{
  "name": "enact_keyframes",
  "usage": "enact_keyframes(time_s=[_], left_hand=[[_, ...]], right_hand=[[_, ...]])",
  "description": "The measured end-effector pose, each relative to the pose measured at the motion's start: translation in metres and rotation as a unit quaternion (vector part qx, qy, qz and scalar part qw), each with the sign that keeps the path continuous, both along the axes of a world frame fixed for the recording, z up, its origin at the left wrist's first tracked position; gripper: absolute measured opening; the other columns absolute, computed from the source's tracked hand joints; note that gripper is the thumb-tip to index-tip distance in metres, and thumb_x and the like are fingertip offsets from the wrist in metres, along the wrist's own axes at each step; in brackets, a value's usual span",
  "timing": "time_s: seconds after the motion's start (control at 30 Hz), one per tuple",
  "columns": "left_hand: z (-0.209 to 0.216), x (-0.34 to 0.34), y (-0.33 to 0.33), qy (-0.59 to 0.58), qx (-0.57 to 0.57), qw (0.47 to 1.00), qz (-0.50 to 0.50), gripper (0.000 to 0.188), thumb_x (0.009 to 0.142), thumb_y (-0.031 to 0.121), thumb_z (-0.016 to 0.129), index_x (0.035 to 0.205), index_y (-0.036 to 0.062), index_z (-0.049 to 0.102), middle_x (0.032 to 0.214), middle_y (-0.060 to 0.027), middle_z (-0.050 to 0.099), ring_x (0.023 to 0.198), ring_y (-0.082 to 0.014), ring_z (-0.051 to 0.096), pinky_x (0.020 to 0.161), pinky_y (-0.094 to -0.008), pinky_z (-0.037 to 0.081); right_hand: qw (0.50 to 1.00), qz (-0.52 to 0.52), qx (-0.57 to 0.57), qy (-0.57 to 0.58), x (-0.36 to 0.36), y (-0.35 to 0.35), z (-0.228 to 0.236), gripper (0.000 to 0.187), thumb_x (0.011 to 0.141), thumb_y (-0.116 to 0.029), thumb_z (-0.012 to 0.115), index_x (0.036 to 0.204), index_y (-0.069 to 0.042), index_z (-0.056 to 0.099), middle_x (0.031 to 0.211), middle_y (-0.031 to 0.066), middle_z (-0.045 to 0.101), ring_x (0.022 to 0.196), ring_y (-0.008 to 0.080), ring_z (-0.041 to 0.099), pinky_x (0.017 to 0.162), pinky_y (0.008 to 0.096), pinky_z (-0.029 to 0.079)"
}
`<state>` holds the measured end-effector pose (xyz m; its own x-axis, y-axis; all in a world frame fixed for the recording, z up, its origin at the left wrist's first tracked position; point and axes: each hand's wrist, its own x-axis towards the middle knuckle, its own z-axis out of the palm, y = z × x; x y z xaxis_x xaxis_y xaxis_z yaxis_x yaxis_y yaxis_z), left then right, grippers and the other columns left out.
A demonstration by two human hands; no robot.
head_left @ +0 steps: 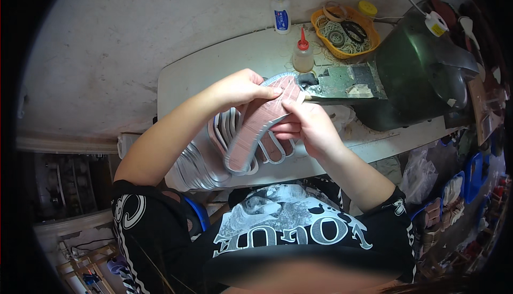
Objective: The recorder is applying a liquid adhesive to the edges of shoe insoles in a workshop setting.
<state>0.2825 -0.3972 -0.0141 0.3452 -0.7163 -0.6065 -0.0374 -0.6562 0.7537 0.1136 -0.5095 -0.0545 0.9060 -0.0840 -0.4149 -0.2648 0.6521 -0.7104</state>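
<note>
A long shoe insole, pinkish brown with a silvery-grey edge, is held up slantwise between my two hands above the table. My left hand grips its wide upper end, the thumb lying flat on the pink face. At its right edge, my right hand pinches it with the thumb on top and fingers curled beneath. Pale thread-like lines cross the pink face near both thumbs. Below lie several silver-edged insoles in an overlapping row, and more pink-faced insoles show beneath my right hand.
Just beyond my hands, the green-topped arm of a dark machine reaches over the white table. A red-tipped squeeze bottle, a white-and-blue bottle and a yellow basket of bands and rings stand behind it.
</note>
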Motion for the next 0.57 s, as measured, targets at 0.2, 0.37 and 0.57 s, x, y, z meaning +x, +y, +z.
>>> enact_keyframes(time_s=[0.2,0.37,0.57], left_hand=[[0.02,-0.023,-0.007,0.003,0.07,0.997,0.043,0.048,0.082,0.047,0.065,0.076,-0.0008,0.062,0.063,-0.0106,0.062,0.048,-0.0166,0.061,0.044,-0.0268,0.051],[0.012,-0.028,0.001,0.067,0.067,0.995,0.018,0.049,0.083,0.047,0.063,0.071,0.0005,0.059,0.054,-0.0087,0.059,0.043,-0.0149,0.059,0.039,-0.0242,0.049],[-0.002,-0.028,0.011,0.04,0.011,0.998,0.057,0.044,0.078,0.042,0.071,0.071,0.0011,0.058,0.052,-0.0067,0.059,0.041,-0.0135,0.058,0.038,-0.0222,0.047]], right_hand=[[0.99,0.07,-0.097,-0.079,-0.025,0.014,-0.019,0.032,0.089,-0.014,0.059,0.112,0.001,0.045,0.086,0.0084,0.065,0.068,0.0087,0.061,0.06,0.02,0.048],[0.992,-0.004,-0.021,-0.122,-0.031,0.004,-0.029,0.024,0.094,-0.01,0.05,0.113,0.002,0.044,0.093,0.0103,0.064,0.08,0.0124,0.064,0.069,0.0262,0.052],[0.989,0.106,0.036,-0.094,-0.035,-0.021,-0.018,0.025,0.095,-0.014,0.05,0.114,0.001,0.044,0.098,0.0128,0.063,0.085,0.0132,0.063,0.075,0.027,0.052]])
